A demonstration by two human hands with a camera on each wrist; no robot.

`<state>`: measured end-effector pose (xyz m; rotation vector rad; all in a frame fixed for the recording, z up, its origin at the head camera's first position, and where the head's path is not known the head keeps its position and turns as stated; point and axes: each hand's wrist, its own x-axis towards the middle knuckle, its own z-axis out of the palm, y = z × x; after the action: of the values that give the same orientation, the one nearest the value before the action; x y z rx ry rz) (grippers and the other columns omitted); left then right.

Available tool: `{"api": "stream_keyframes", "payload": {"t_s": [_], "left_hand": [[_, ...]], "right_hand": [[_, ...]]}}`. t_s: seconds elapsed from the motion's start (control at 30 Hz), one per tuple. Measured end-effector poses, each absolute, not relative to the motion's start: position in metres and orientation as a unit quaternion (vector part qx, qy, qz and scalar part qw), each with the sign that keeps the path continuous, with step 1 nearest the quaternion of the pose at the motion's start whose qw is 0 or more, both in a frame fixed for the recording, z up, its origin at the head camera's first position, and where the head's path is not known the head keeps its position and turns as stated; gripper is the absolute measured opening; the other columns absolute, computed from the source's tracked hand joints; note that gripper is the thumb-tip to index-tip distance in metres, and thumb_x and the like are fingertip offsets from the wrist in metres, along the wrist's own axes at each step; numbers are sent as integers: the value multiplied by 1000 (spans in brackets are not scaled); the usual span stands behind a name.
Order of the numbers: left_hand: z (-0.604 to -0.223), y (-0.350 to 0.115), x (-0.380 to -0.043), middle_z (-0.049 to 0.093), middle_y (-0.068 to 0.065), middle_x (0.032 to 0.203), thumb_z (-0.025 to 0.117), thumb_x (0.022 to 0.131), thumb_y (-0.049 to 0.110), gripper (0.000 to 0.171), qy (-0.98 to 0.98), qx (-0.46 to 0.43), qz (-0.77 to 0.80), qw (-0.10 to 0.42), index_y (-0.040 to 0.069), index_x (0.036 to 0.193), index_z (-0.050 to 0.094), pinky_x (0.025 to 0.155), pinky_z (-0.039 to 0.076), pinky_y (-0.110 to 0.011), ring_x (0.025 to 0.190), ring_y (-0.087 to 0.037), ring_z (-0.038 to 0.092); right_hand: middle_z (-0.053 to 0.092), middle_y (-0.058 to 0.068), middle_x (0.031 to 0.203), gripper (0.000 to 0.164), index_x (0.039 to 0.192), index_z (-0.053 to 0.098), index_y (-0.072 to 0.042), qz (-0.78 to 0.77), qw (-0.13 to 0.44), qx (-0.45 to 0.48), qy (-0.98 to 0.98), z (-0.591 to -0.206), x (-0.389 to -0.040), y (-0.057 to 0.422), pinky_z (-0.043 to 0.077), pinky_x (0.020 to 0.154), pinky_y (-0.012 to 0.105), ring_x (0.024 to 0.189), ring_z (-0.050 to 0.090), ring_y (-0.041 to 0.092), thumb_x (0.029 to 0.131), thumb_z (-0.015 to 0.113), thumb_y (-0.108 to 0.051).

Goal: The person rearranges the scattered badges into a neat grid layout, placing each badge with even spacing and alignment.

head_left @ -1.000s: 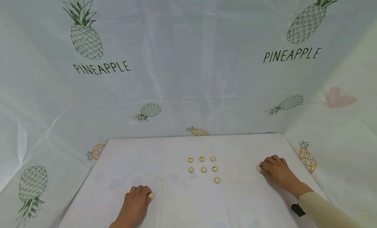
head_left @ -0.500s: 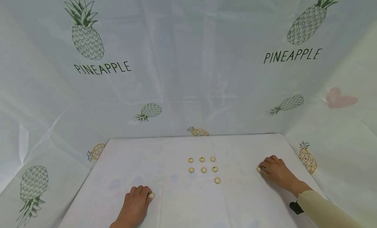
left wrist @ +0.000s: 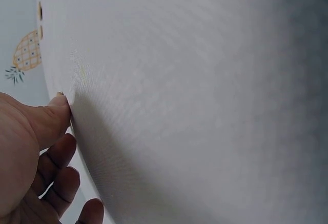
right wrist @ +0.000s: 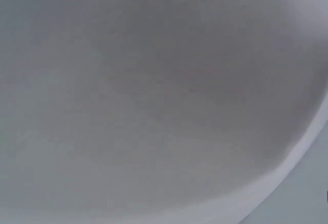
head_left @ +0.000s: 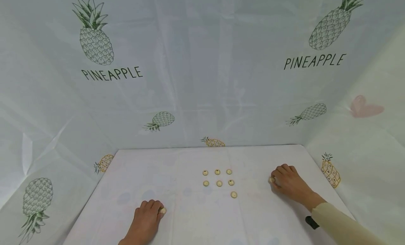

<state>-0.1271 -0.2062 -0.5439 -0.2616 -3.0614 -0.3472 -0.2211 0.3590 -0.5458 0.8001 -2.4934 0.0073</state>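
Observation:
In the head view, my left hand (head_left: 145,218) rests at the near left of the white-covered table, its thumb and fingers pinching a small cream button (head_left: 162,210). My right hand (head_left: 289,183) is at the right side, pinching another cream button (head_left: 271,180) at its fingertips. Between the hands lie several matching round buttons: a back row (head_left: 217,172), a middle row (head_left: 219,184) and a single nearer button (head_left: 233,194). Some show a dark centre. The left wrist view has the left hand (left wrist: 31,147) at the cloth, its button mostly hidden. The right wrist view shows no hand clearly.
The white cloth (head_left: 196,220) covers the table, whose back edge meets a pineapple-printed curtain (head_left: 196,72). More of this sheet hangs on both sides. A dark object (head_left: 312,222) sits under the right sleeve (head_left: 341,220).
My right hand has moved a little to the left with its button, towards the rows. The left hand and the buttons on the table have stayed put.

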Motion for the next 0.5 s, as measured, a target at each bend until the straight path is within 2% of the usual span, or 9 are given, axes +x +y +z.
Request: {"api": "stream_keyframes", "payload": {"t_s": [0.5], "left_hand": [[-546,-207,-127,62,6,101,79,95,24,16,-990,-92,-101,45,21,101,64,79,48,-45,96,-18,53]], "right_hand": [[57,-2,92,27,94,62,-14,-24,242,334,-911,-543,-222,314,43,86,46,95,53,23,83,84,-25]]}}
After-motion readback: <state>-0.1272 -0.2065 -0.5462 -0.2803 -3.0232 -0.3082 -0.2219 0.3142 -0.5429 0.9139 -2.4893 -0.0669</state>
